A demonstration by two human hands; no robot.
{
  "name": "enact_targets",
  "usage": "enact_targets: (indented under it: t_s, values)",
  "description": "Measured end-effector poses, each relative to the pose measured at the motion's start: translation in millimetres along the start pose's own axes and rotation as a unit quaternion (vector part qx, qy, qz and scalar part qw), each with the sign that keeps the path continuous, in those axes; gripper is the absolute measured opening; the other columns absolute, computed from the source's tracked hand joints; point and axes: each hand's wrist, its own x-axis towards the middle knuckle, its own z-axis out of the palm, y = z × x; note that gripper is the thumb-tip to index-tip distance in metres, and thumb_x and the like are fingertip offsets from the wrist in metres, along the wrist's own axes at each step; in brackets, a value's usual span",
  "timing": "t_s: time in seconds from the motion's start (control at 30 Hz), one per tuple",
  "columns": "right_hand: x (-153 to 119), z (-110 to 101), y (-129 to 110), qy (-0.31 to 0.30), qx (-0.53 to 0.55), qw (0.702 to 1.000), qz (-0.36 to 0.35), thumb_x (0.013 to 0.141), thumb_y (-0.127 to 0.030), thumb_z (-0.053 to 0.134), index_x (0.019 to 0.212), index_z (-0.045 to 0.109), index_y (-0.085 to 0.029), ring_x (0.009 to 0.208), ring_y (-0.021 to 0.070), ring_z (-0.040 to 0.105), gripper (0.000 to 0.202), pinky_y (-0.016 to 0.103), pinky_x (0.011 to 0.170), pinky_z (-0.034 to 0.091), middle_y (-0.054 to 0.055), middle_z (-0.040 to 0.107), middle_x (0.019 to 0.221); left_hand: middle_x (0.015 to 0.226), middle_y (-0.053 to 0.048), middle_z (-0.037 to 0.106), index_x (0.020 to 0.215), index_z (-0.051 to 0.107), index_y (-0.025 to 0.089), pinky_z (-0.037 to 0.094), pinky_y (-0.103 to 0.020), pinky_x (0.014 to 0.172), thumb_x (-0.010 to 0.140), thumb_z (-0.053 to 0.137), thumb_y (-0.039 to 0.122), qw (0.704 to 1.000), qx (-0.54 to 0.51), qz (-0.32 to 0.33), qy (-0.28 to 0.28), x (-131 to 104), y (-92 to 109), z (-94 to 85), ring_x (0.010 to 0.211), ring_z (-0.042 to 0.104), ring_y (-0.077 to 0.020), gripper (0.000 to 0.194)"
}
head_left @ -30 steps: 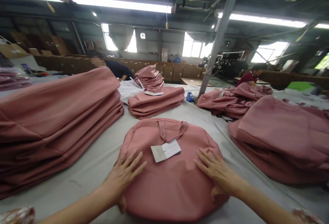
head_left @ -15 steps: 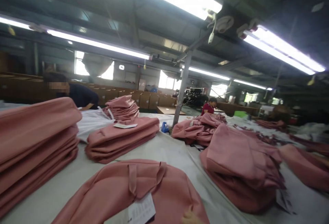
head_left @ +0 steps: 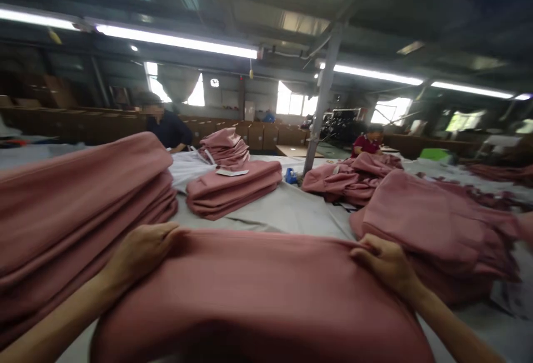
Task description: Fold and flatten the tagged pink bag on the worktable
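Observation:
A pink fabric bag (head_left: 258, 291) is lifted off the grey table (head_left: 287, 210) and fills the lower middle of the view. My left hand (head_left: 139, 252) grips its upper left edge. My right hand (head_left: 387, 266) grips its upper right edge. The fabric hangs stretched between both hands, plain side toward me, with no tag showing.
A tall stack of folded pink bags (head_left: 79, 207) lies at the left, a smaller stack (head_left: 233, 185) farther back, and loose heaps (head_left: 433, 224) at the right. A steel post (head_left: 320, 102) rises from the table. Two people (head_left: 164, 124) (head_left: 368, 141) work at the far side. Cardboard boxes (head_left: 258, 132) line the back.
The bag lay flat under my open palms with its tag up. Now both hands have closed on its edges and raised it, tag out of sight. The view swung up, then back down.

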Motion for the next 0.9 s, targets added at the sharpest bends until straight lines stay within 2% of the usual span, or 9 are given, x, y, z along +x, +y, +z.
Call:
enact_targets:
  t_s: [0.07,0.2,0.3,0.4,0.5,0.6,0.67,0.73,0.9]
  values:
    - [5,16,22,-0.004,-0.026,1.0,-0.014,0.084,-0.071,0.054,0.065,0.055,-0.023,0.058,0.0174,0.052,0.052,0.03,0.057,0.039,-0.001,0.056,0.06,0.075,-0.007,0.067,0.077,0.058,0.02,0.042,-0.032,0.067,0.099,0.021,0.048,0.998,0.027,-0.014,-0.058,-8,8,13.0,0.071,0.063,-0.0227,0.052]
    - [-28,76,64,-0.054,-0.052,0.996,-0.05,0.089,-0.074,0.038,0.065,0.053,-0.024,0.058,0.0202,0.057,0.058,0.033,0.059,0.042,0.002,0.058,0.06,0.081,-0.008,0.072,0.081,0.061,0.02,0.044,-0.032,0.064,0.1,0.029,0.047,0.991,0.034,-0.034,-0.123,-41,26,81.5,0.076,0.068,-0.0261,0.046]
    - [-49,99,78,-0.077,-0.067,0.993,-0.06,0.09,-0.075,0.035,0.069,0.054,-0.023,0.063,0.0227,0.059,0.059,0.035,0.063,0.042,0.004,0.06,0.065,0.084,-0.008,0.073,0.079,0.062,0.02,0.048,-0.033,0.07,0.101,0.032,0.041,0.988,0.024,-0.021,-0.149,-64,26,121.5,0.082,0.07,-0.0258,0.043]
    - [-42,99,82,-0.084,-0.089,0.991,-0.059,0.087,-0.078,0.035,0.069,0.051,-0.024,0.066,0.0252,0.058,0.059,0.037,0.065,0.04,0.006,0.059,0.067,0.083,-0.01,0.072,0.08,0.063,0.018,0.051,-0.037,0.073,0.101,0.031,0.043,0.989,0.024,-0.012,-0.147,-65,24,127.1,0.082,0.069,-0.0282,0.046]
    - [-24,94,83,-0.086,-0.103,0.99,-0.045,0.087,-0.079,0.033,0.069,0.047,-0.025,0.065,0.0259,0.057,0.059,0.037,0.064,0.037,0.005,0.058,0.066,0.097,-0.016,0.07,0.093,0.064,0.014,0.051,-0.046,0.083,0.101,0.026,0.042,0.993,0.037,-0.008,-0.11,-61,46,106.8,0.095,0.066,-0.0328,0.049]
    - [-12,93,83,-0.094,-0.106,0.989,-0.027,0.088,-0.079,0.031,0.068,0.045,-0.025,0.061,0.0246,0.056,0.059,0.035,0.06,0.034,0.004,0.058,0.062,0.126,-0.012,0.063,0.118,0.06,0.019,0.031,-0.049,0.114,0.101,0.028,0.038,0.987,0.005,0.144,-0.073,-73,98,81.7,0.122,0.054,-0.027,0.041]
    - [-7,92,82,-0.105,-0.105,0.989,-0.02,0.087,-0.079,0.033,0.065,0.044,-0.026,0.058,0.0227,0.054,0.059,0.034,0.059,0.033,0.003,0.057,0.059,0.143,-0.008,0.052,0.136,0.048,0.02,0.014,-0.046,0.123,0.1,0.036,0.041,0.923,-0.046,0.375,-0.075,-83,135,75.4,0.136,0.041,-0.0229,0.043]
    - [-4,91,79,-0.117,-0.104,0.988,-0.017,0.088,-0.078,0.035,0.063,0.043,-0.025,0.056,0.021,0.052,0.059,0.033,0.058,0.032,0.001,0.056,0.057,0.155,-0.008,0.036,0.148,0.031,0.017,0.007,-0.044,0.124,0.099,0.041,0.046,0.848,-0.081,0.513,-0.104,-88,161,84.7,0.145,0.025,-0.0216,0.058]
    - [0,94,80,-0.136,-0.108,0.985,-0.011,0.092,-0.072,0.032,0.062,0.044,-0.025,0.058,0.02,0.054,0.057,0.032,0.057,0.034,0.002,0.06,0.06,0.158,-0.013,0.024,0.151,0.025,0.024,0.02,-0.052,0.12,0.089,0.051,0.064,0.84,-0.154,0.476,-0.212,-71,165,159.2,0.145,0.024,-0.0321,0.079]
